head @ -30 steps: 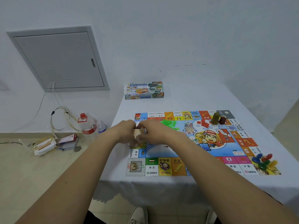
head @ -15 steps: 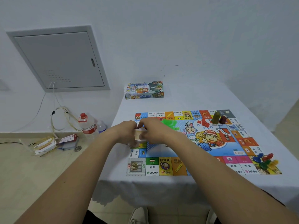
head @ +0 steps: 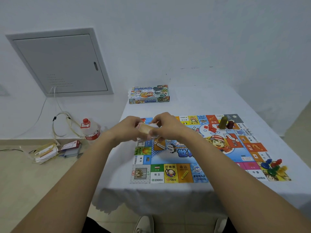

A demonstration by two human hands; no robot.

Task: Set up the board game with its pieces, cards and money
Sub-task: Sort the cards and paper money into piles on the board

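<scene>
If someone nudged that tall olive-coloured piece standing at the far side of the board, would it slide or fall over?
The olive piece stands upright, tall and narrow, so it would probably tip rather than slide. It looks like small plastic, likely light. The dark red piece beside it might get knocked.

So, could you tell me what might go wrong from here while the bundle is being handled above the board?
Both hands, left hand and right hand, pinch a small bundle in the air over the board; it looks like cards or money. If the grip slips, it could drop and scatter. The board's front edge lies near the table edge, so loose pieces might fall to the floor. A forearm sweep could knock the pawns.
</scene>
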